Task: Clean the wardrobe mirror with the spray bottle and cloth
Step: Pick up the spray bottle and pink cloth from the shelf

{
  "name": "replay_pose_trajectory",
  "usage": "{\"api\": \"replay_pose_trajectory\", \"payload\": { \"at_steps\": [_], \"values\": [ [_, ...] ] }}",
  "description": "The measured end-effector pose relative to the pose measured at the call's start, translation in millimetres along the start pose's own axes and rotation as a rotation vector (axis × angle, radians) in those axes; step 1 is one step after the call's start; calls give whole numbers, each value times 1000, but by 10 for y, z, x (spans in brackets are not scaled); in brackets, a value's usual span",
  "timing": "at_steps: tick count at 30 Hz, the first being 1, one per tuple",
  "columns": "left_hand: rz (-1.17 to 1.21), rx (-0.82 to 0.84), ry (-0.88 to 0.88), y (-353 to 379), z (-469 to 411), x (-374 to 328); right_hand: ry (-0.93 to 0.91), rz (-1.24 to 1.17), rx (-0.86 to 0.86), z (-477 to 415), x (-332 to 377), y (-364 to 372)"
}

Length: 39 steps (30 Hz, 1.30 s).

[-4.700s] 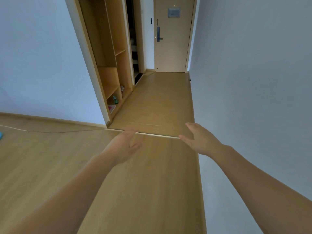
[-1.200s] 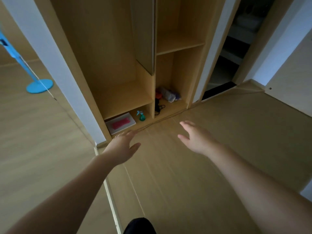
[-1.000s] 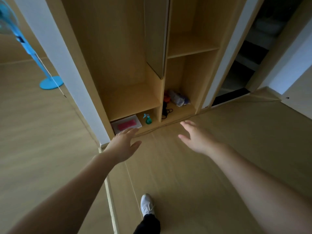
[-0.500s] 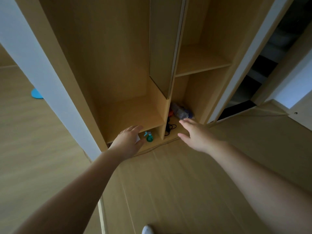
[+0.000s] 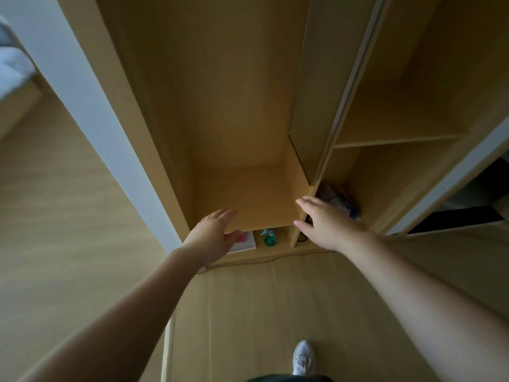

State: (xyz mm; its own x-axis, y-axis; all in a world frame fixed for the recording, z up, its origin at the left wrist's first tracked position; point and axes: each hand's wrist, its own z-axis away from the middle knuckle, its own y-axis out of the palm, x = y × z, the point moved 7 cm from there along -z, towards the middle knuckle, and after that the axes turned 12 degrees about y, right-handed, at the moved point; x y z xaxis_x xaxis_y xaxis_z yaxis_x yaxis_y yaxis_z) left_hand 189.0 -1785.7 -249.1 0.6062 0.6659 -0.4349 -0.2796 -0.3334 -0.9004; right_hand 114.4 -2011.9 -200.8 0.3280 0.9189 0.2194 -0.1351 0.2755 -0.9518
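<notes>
1. The spray bottle (image 5: 269, 237), small and teal-green, stood upright in the low cubby (image 5: 275, 238) at the bottom of the wardrobe (image 5: 234, 106), nothing touching it.
2. Just left of it, the pink cloth (image 5: 240, 237) lay on a white tray (image 5: 246, 244) in that same cubby, with the left side of the tray hidden behind the left hand (image 5: 213, 235).
3. What changed: over the last few seconds the person walked up from down the hall, and half a second back the cloth was fully covered by the hand. By this frame the view had closed right in and a bit of pink showed again. So I'd say this was the end of the approach, with the pickup still to do and no spraying or wiping started.
4. The left hand was flat, fingers straight and slightly spread, holding nothing. It hovered in front of the shelf (image 5: 248, 197) edge above the cubby, so it probably needed to drop lower to reach the cloth.
5. The right hand (image 5: 325, 223) was also empty, fingers extended, out in front of the divider (image 5: 296, 235) just right of the bottle.
6. Both arms stretched forward over the wood floor (image 5: 248, 312), one white shoe (image 5: 303, 357) below.
7. Couldn't tell which panel was the mirror.
</notes>
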Motion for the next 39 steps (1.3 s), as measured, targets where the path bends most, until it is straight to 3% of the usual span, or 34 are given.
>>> {"api": "replay_pose_trajectory", "payload": {
  "at_steps": [13, 19, 26, 31, 39],
  "values": [
    [-43, -65, -178, -108, -780, -54, -212, -2, 129, -1306, -159, -125],
    [-98, -5, -120, -164, -1166, 164, -220, -25, 146, -1751, 20, -54],
    [-106, 37, -16, -162, -1560, 624, -107, -33, 112, -2110, 204, 116],
    [-86, 57, 59, 108, -1779, 977, -47, -43, 81, -2343, 142, 432],
    [-79, 85, 25, 1123, -1751, 1462, -135, -51, 161, -2677, -5, 1454]
  ]
}}
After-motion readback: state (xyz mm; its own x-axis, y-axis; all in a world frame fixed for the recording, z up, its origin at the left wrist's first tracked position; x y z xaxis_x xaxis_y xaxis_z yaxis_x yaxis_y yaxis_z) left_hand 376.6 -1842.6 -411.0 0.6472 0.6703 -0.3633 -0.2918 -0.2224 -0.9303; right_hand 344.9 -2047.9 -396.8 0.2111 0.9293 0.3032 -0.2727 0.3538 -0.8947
